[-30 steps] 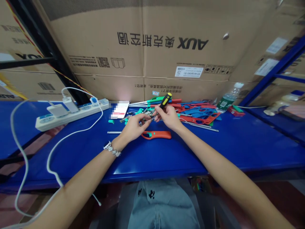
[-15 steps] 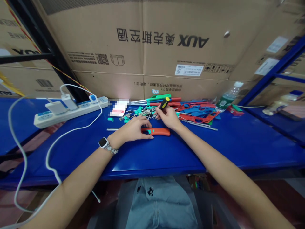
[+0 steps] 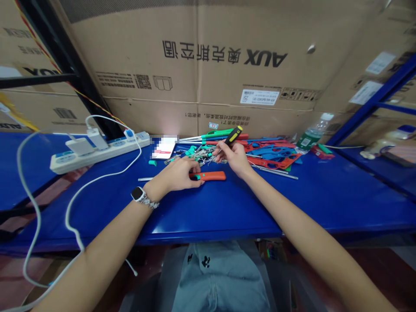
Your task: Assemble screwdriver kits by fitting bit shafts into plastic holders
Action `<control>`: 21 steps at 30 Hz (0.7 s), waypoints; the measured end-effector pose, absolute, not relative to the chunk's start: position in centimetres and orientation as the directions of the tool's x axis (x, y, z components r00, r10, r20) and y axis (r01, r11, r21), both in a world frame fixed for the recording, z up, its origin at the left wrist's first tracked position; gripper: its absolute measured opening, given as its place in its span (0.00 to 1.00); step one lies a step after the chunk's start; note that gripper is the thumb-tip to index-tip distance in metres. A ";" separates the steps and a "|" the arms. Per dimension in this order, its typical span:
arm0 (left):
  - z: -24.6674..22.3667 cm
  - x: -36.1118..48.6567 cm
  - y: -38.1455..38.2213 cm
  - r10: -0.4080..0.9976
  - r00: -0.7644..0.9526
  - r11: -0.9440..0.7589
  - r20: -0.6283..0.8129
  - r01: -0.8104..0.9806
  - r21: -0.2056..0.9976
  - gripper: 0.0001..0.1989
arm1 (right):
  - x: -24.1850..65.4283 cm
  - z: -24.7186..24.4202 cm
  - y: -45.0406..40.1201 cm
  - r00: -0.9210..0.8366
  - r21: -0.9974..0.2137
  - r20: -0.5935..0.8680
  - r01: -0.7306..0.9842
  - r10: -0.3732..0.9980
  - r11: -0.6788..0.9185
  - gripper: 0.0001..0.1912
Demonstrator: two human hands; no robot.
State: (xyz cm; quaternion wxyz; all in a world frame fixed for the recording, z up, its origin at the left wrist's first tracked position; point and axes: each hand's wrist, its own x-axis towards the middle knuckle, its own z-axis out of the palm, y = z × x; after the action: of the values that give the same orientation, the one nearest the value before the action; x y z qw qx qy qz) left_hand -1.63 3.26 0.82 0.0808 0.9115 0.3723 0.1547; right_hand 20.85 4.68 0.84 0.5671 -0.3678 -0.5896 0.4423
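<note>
My left hand (image 3: 182, 174) is closed around an orange lighter-like tool (image 3: 212, 176) lying on the blue table (image 3: 208, 212); the tool's thin metal rod sticks out to the left. My right hand (image 3: 234, 157) grips a black and yellow screwdriver (image 3: 233, 135), its handle leaning up and to the right. The screwdriver's tip is too small to make out, near a heap of small metal and teal parts (image 3: 203, 152). Behind and right of my right hand lie several red and blue plastic pieces (image 3: 274, 151).
A white power strip (image 3: 68, 161) with plugs and cables stands at the left. A phone (image 3: 165, 147) lies beyond my left hand. At the back right are a bottle (image 3: 310, 138) and a small red box (image 3: 321, 151). A large cardboard box (image 3: 130, 52) stands behind.
The orange tool has shifted slightly left with my left hand. My right hand has moved a little right, and the screwdriver now leans further over to the right.
</note>
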 end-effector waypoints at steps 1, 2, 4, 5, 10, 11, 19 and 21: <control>0.9 -1.6 3.2 0.702 0.674 -0.713 0.232 0.662 0.233 0.13 | 20.8 0.9 4.6 -0.086 -0.939 0.340 -0.078 0.937 0.334 0.29; 0.9 -1.5 3.1 0.694 0.676 -0.719 0.247 0.663 0.206 0.14 | 20.8 0.9 4.6 -0.084 -0.940 0.336 -0.086 0.938 0.329 0.29; 0.9 -1.2 3.0 0.664 0.700 -0.747 0.264 0.640 0.181 0.15 | 20.7 0.9 4.5 -0.081 -0.942 0.328 -0.098 0.941 0.320 0.29; 0.9 -1.0 3.0 0.645 0.718 -0.763 0.262 0.620 0.180 0.15 | 20.8 0.9 4.5 -0.080 -0.943 0.326 -0.101 0.942 0.318 0.29; 1.0 -0.8 2.7 0.609 0.758 -0.793 0.233 0.579 0.189 0.14 | 21.2 1.0 4.7 -0.086 -0.940 0.337 -0.090 0.938 0.329 0.25; 1.1 -1.0 2.7 0.612 0.752 -0.791 0.243 0.585 0.181 0.15 | 21.3 1.1 4.8 -0.084 -0.939 0.340 -0.088 0.937 0.333 0.25; 0.7 -1.6 3.7 0.575 0.760 -0.816 0.303 0.561 0.140 0.15 | 21.7 1.4 4.7 -0.058 -0.941 0.334 -0.074 0.941 0.330 0.26; 0.6 -1.5 3.8 0.584 0.752 -0.805 0.305 0.584 0.103 0.16 | 21.6 1.4 4.7 -0.065 -0.940 0.337 -0.083 0.939 0.331 0.26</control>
State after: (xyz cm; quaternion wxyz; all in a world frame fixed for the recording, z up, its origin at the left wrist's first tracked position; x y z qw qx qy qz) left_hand -1.46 3.80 0.63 0.0005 0.9361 0.3119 0.1629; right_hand 21.61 4.70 1.42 0.5749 -0.3699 -0.5788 0.4446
